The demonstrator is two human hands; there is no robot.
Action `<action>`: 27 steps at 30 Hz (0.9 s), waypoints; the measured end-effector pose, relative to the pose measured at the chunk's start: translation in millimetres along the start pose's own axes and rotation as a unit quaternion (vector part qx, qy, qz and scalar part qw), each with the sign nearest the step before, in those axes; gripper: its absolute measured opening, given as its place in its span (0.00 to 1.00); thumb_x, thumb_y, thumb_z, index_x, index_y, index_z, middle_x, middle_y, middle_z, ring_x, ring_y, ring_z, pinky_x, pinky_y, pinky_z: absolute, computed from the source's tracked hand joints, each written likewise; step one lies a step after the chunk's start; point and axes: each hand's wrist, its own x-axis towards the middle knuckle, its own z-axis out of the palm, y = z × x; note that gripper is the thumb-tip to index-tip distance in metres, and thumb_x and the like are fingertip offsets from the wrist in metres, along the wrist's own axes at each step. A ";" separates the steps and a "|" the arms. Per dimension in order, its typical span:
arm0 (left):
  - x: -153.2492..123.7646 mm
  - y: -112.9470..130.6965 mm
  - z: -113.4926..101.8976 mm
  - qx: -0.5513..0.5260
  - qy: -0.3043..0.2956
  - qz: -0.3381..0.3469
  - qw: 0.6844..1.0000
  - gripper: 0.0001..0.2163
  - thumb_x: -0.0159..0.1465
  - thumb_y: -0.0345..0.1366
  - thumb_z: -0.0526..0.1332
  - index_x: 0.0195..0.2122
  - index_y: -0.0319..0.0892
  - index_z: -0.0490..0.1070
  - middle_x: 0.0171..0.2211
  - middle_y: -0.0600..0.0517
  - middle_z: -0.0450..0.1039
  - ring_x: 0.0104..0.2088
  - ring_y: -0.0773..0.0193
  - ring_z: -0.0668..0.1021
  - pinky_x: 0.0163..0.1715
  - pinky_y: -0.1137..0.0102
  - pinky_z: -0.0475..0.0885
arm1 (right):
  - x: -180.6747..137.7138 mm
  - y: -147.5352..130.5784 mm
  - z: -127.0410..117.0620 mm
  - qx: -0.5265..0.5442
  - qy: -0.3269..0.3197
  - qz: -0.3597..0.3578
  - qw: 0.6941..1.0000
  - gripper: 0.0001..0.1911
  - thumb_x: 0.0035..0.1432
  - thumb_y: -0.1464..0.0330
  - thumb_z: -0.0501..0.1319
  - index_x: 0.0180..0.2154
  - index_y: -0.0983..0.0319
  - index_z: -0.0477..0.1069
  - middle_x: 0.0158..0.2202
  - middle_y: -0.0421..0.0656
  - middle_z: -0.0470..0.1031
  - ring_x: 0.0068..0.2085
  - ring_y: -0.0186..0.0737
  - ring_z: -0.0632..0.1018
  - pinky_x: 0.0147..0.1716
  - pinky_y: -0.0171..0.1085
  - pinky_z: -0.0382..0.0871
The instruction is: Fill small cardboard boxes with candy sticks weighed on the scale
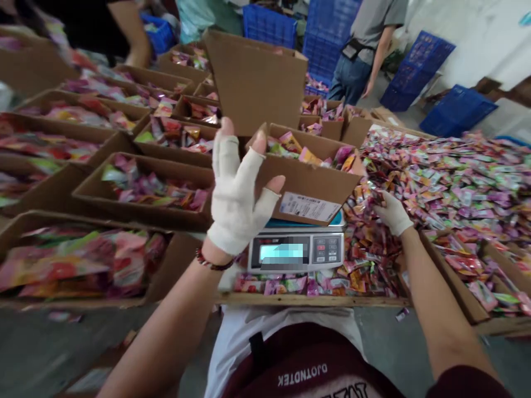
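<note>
My left hand (240, 193), in a white fingerless glove, is raised with its fingers spread and nothing in it. It is in front of an open cardboard box (307, 185) that stands tilted on a digital scale (296, 251). Small wrapped candies (309, 156) lie inside that box, and a white label is on its front. My right hand (394, 214), gloved the same way, is at the near left side of a large candy heap (440, 182). Its fingers are curled around some wrapped candies, partly hidden from view. The scale's lit display is blurred out.
Several open boxes of candies (161, 185) crowd the left side, and another box (477, 276) sits at the right. A raised cardboard flap (259, 83) stands behind the scale. Two people are beyond the table, near blue crates (327, 33). The wooden table edge (315, 299) runs before me.
</note>
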 end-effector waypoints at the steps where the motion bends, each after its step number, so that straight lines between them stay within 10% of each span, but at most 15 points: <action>1: 5.6 -0.7 5.3 -0.006 -0.012 0.009 1.000 0.28 0.69 0.44 0.63 0.68 0.44 0.62 0.75 0.40 0.46 0.76 0.41 0.50 0.73 0.41 0.52 | 1.3 -8.8 -16.3 0.039 0.030 0.002 0.999 0.16 0.57 0.63 0.60 0.46 0.62 0.74 0.38 0.45 0.80 0.39 0.44 0.78 0.42 0.40 0.73; 8: 1.7 9.9 18.2 -0.002 0.020 0.006 1.000 0.15 0.66 0.37 0.66 0.54 0.42 0.73 0.64 0.38 0.66 0.65 0.46 0.72 0.65 0.51 0.71 | 36.3 -140.0 -132.7 0.166 0.137 -0.171 0.962 0.24 0.55 0.52 0.69 0.47 0.61 0.75 0.35 0.41 0.76 0.34 0.40 0.75 0.38 0.41 0.72; 15: -0.9 17.3 0.0 0.010 0.029 -0.017 0.999 0.27 0.67 0.41 0.65 0.66 0.41 0.63 0.73 0.34 0.51 0.73 0.40 0.60 0.68 0.45 0.65 | 69.8 -257.6 -136.8 0.065 0.022 -0.312 0.948 0.30 0.51 0.50 0.73 0.49 0.60 0.74 0.33 0.39 0.74 0.33 0.38 0.72 0.38 0.40 0.68; 19: -14.0 14.1 -20.6 0.004 0.056 -0.043 0.998 0.26 0.70 0.42 0.62 0.67 0.45 0.62 0.74 0.40 0.52 0.74 0.42 0.57 0.71 0.44 0.60 | 69.5 -220.4 -136.6 0.124 0.082 -0.263 0.953 0.20 0.62 0.50 0.65 0.39 0.61 0.72 0.30 0.39 0.71 0.30 0.34 0.67 0.34 0.38 0.65; 23: -39.0 10.1 -36.3 -0.015 0.042 -0.057 0.997 0.24 0.70 0.44 0.61 0.66 0.44 0.64 0.71 0.40 0.57 0.73 0.43 0.59 0.71 0.44 0.60 | 73.1 -113.0 -129.7 0.108 0.130 -0.156 0.973 0.17 0.65 0.51 0.61 0.35 0.59 0.71 0.29 0.39 0.71 0.30 0.36 0.68 0.36 0.40 0.68; 27: -61.1 5.6 -43.0 -0.041 0.024 -0.103 0.994 0.21 0.70 0.42 0.62 0.63 0.46 0.67 0.70 0.43 0.59 0.71 0.46 0.63 0.70 0.47 0.63 | 67.8 -6.5 -111.9 -0.015 0.041 -0.143 0.989 0.17 0.58 0.55 0.66 0.23 0.54 0.68 0.16 0.34 0.59 0.20 0.36 0.62 0.32 0.44 0.71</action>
